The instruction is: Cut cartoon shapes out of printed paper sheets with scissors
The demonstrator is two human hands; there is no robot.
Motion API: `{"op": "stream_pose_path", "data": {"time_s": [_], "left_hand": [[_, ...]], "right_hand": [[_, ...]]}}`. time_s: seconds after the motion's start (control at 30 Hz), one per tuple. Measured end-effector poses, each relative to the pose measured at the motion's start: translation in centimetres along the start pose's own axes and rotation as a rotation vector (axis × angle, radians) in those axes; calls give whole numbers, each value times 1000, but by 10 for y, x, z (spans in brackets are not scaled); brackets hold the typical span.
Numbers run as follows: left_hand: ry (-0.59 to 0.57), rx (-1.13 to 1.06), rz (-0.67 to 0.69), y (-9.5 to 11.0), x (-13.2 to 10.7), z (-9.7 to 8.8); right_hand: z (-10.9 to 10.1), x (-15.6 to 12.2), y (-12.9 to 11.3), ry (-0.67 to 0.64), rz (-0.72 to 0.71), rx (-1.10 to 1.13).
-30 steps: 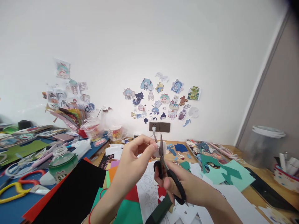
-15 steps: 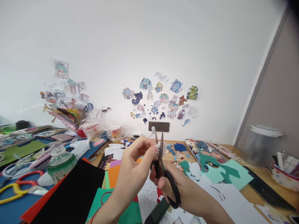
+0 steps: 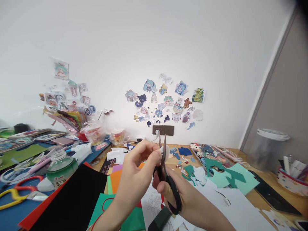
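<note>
My left hand (image 3: 138, 170) pinches a small white piece of paper (image 3: 167, 153) between thumb and fingers; much of the piece is hidden behind the blades. My right hand (image 3: 176, 189) grips black-handled scissors (image 3: 175, 192), points upward, blades slightly apart around the paper. Below both hands lies a white sheet with pencil-drawn shapes (image 3: 154, 202), partly covered by a dark green-black object (image 3: 160, 219). Sheets of green paper (image 3: 132, 219) and black paper (image 3: 72, 195) lie to the left of my hands.
On the left stand a green-filled jar (image 3: 62, 168) and red-and-yellow scissors (image 3: 22, 192). Cut teal paper (image 3: 238, 178), white sheets (image 3: 240, 205) and a pen holder (image 3: 292, 181) are at right. Behind, paper cutouts (image 3: 178, 107) cover part of the wall above a socket (image 3: 163, 129).
The scissor blades have closed somewhat on the white paper piece, and my right hand has shifted slightly left. My left hand keeps its pinch. The view has moved a little.
</note>
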State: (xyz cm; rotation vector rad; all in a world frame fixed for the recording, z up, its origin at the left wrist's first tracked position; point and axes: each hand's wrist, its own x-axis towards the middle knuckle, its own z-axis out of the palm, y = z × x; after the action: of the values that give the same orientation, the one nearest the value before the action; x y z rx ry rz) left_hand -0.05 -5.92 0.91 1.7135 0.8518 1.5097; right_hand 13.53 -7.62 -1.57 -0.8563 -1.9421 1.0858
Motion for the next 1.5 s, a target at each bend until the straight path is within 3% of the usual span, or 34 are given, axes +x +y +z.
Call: {"op": "stream_pose_path", "data": {"time_s": [0.13, 0.27, 0.47, 0.77, 0.97, 1.27, 1.37, 1.5], "left_hand": [[6, 11, -12, 1, 0, 0], [15, 17, -35, 2, 2, 0], [-83, -36, -84, 5, 0, -1], [-52, 16, -64, 6, -1, -1], [-45, 36, -53, 5, -1, -2], [-33, 58, -28, 5, 2, -3], [24, 49, 19, 3, 8, -12], [169, 81, 72, 1, 15, -29]], "right_hand": [[-1, 1, -1, 5, 1, -12], [-5, 2, -4, -72, -2, 17], [-7, 1, -3, -165, -149, 7], [-2, -1, -5, -127, -119, 61], [-4, -2, -5, -122, -29, 18], [-7, -1, -9, -182, -36, 64], [-19, -2, -12, -279, 101, -13], [-46, 0, 1, -382, 242, -301]]}}
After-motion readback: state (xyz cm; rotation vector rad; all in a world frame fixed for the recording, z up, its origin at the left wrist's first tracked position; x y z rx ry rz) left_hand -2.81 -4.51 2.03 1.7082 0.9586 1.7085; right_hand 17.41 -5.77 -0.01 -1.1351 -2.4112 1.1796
